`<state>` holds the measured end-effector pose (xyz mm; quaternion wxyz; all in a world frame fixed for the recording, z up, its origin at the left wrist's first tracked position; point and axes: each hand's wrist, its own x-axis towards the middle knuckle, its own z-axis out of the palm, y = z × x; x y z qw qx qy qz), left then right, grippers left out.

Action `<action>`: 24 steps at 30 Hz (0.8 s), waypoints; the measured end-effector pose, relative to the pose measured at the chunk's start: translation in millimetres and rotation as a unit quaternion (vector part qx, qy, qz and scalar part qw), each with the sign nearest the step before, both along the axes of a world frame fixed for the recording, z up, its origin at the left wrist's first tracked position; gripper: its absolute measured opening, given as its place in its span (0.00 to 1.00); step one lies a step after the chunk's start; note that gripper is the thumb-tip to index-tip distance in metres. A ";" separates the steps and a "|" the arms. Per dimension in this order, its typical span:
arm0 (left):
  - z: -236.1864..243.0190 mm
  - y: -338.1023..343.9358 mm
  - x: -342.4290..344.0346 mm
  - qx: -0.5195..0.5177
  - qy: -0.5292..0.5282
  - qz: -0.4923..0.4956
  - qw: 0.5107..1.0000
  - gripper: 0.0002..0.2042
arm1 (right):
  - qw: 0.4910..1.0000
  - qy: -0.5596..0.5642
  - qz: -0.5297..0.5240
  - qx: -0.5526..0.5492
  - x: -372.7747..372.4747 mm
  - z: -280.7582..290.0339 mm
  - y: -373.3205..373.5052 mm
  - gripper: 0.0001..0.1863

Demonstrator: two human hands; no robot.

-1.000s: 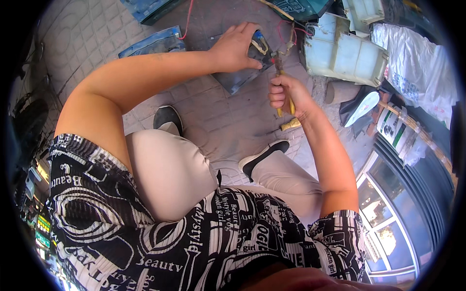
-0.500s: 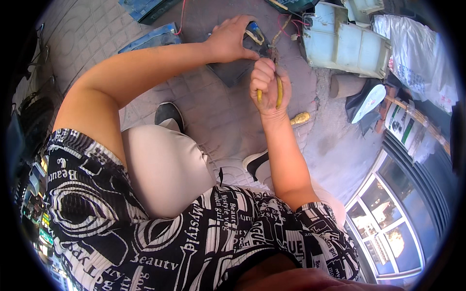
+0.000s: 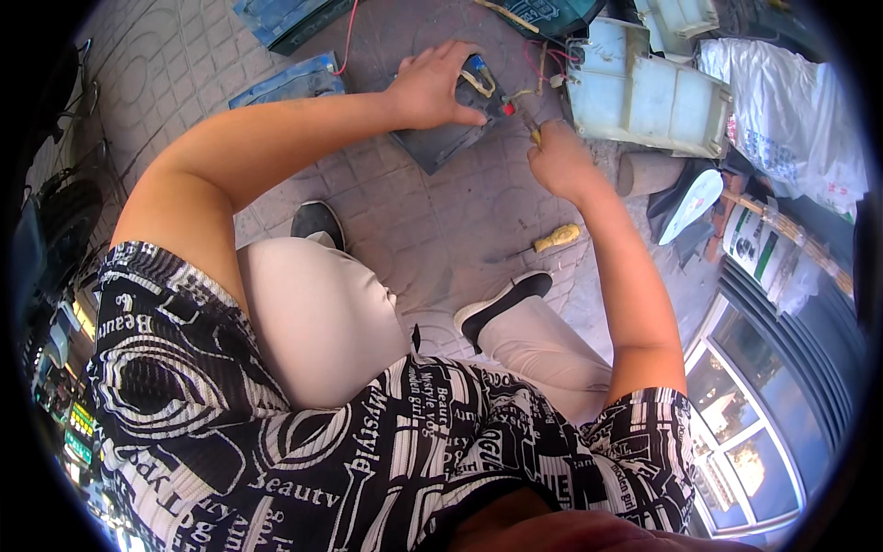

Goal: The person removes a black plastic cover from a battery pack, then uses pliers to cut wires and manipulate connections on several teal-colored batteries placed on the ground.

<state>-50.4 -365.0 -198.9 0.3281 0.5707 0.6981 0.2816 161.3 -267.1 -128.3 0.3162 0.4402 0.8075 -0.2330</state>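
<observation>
A dark box-shaped battery [image 3: 442,145] lies on the paving in front of me, with a pale strap and a blue part on top and a red terminal [image 3: 508,109] at its right end. My left hand [image 3: 434,85] grips its top, the thumb on the near side and the fingers toward the far side. Closed around yellow-handled pliers [image 3: 535,135], my right hand [image 3: 562,164] is just right of the battery. The plier jaws point at the red terminal; I cannot tell whether they touch it. Thin wires [image 3: 541,69] run behind the jaws.
On the paving nearer me lies a yellow-handled screwdriver [image 3: 557,239]. More dark battery cases [image 3: 292,81] stand at the far left, and a red wire [image 3: 349,41] trails beside them. Pale plastic casings [image 3: 644,92], a white plastic bag [image 3: 786,120] and a brown cylinder [image 3: 648,173] are to the right.
My right hand with the pliers has swung right and away from my left hand, uncovering the red terminal. My left hand keeps nearly the same place on the battery.
</observation>
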 end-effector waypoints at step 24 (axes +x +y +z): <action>2.8 -0.5 3.7 -0.009 0.008 0.009 1.000 0.45 | 0.940 0.056 -0.256 -0.220 -11.7 -0.6 2.1 0.17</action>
